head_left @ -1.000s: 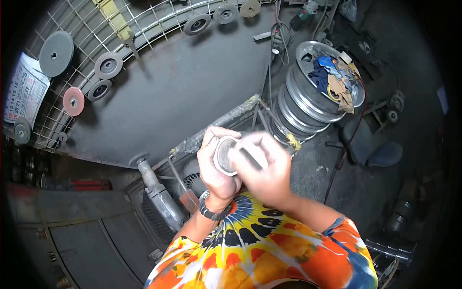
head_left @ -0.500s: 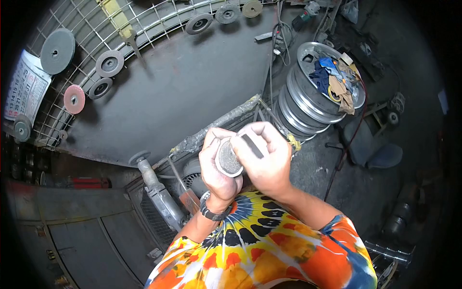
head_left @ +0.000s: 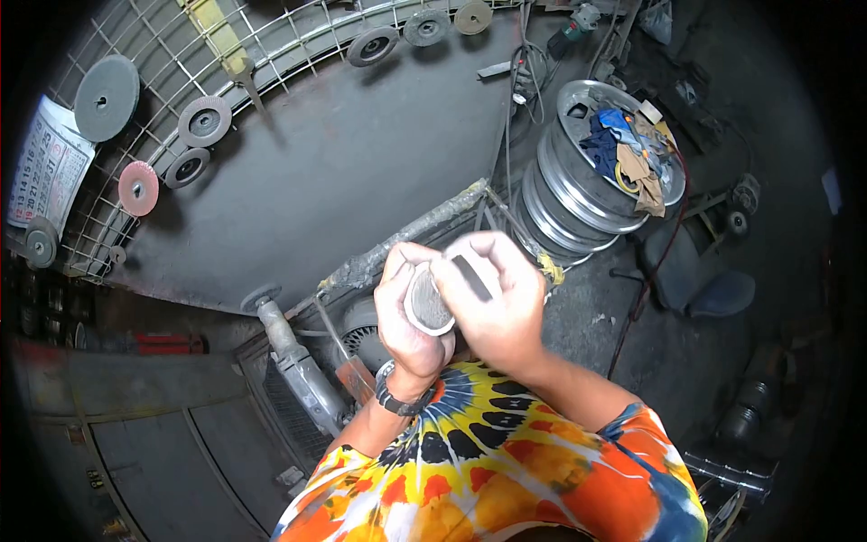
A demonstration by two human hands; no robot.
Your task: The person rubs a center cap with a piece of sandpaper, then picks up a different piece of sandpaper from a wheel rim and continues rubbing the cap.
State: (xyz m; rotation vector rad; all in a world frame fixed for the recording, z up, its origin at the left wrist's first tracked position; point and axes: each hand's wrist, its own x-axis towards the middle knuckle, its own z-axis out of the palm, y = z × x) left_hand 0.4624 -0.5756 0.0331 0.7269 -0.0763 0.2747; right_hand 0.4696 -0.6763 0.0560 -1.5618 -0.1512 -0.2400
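My left hand [head_left: 402, 316], with a watch [head_left: 397, 399] at its wrist, is closed around a round piece [head_left: 426, 298] with a grey, grainy-looking face and a pale rim. Closed too, and slightly blurred, is my right hand [head_left: 497, 316]; it grips a dark, flat, straight-edged strip [head_left: 471, 277] that shows between thumb and fingers. The right thumb and fingertips rest at the upper right edge of the round piece, hiding part of it. Both hands meet in front of my chest.
A grey panel [head_left: 334, 154] stands ahead, below a wire rack [head_left: 298, 36] hung with several grinding discs [head_left: 205, 121]. Lower left is an angle grinder [head_left: 305, 375]. Stacked metal wheel rims [head_left: 564, 203] at right carry cloths [head_left: 632, 149]. A red hose [head_left: 664, 262] runs down beside them.
My right hand has shifted very slightly up and left with the strip, blurring at the fingers. My left hand keeps its hold on the round piece.
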